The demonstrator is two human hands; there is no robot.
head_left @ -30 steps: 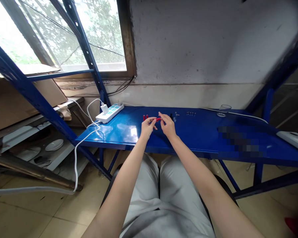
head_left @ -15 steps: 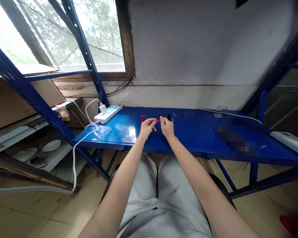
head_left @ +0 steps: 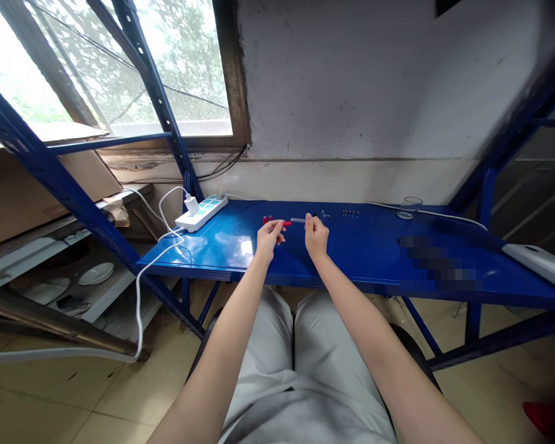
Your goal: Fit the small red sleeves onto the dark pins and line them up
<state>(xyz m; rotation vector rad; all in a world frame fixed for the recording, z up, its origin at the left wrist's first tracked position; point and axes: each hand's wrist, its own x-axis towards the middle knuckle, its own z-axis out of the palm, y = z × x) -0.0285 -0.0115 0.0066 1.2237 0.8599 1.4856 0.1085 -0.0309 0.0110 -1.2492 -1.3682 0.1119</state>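
Over the desk [head_left: 374, 246], the grip of the left hand [head_left: 269, 237] pinches a red tube [head_left: 287, 223], and at the tube's 3 o'clock the right hand [head_left: 317, 237] pinches a clear rod [head_left: 298, 220]; off-axis force or loose fingertips could make either slim piece slip and roll.

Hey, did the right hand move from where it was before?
Yes, a little to the right: the right hand is now farther from the white power strip and nearer the clear glass.

A red tube [head_left: 287, 223] and a slim translucent rod [head_left: 298, 220], both roughly level, meet about end to end.
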